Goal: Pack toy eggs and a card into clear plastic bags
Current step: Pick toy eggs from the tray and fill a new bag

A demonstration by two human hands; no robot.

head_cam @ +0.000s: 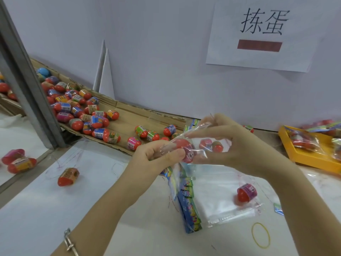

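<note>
Left hand (157,154) grip pinches clear bag (198,129) round egg (182,145); right hand (234,145) grip pinches bag top, fingers arched.

A white paper sign (262,36) is fixed to the pale wall (156,52); two large black characters are printed on it above a dark red bar (259,46). Two narrow white triangular sheets (106,76) are propped upright against the wall. A grey metal post (27,85) is seen slanting down the left side. A flattened cardboard sheet (127,115) is laid along the foot of the wall. A yellow tray (311,162) is set at the right edge of the desk (147,237). A yellow rubber band (252,234) lies flat near the front, and a white sheet (73,182) with faint pen marks is spread at the left.
</note>
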